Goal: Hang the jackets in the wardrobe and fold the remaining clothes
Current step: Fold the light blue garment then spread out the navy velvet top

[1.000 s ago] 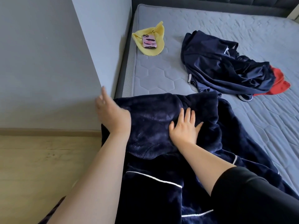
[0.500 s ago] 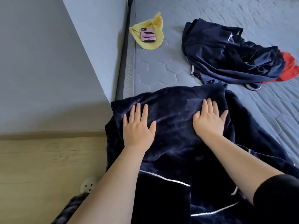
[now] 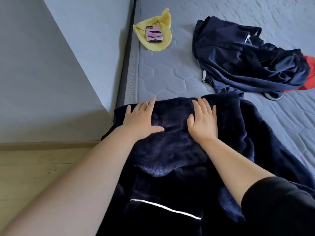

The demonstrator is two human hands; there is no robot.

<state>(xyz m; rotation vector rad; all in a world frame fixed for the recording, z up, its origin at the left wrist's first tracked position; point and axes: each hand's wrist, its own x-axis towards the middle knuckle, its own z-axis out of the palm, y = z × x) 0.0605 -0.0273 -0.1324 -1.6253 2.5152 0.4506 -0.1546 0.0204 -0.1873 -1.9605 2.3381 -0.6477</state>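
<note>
A plush dark navy garment with white piping (image 3: 172, 150) lies spread over the near corner of the grey mattress (image 3: 170, 74) and hangs down toward me. My left hand (image 3: 141, 119) presses flat on its upper left part, fingers straight and reaching the top edge. My right hand (image 3: 203, 121) lies flat on it a little to the right, fingers straight. Further back on the right sits a crumpled navy sports jacket (image 3: 247, 60) with a red garment (image 3: 309, 74) partly hidden under its right end.
A yellow cloth (image 3: 163, 43) lies near the mattress's left edge with a pink-cased phone (image 3: 154, 34) on top. A grey wall (image 3: 51, 74) runs along the left, and light wooden floor (image 3: 34, 176) shows below it.
My left hand came off the wall corner and onto the navy garment, then both hands slid up toward its top edge. The view has tilted closer to the bed.
</note>
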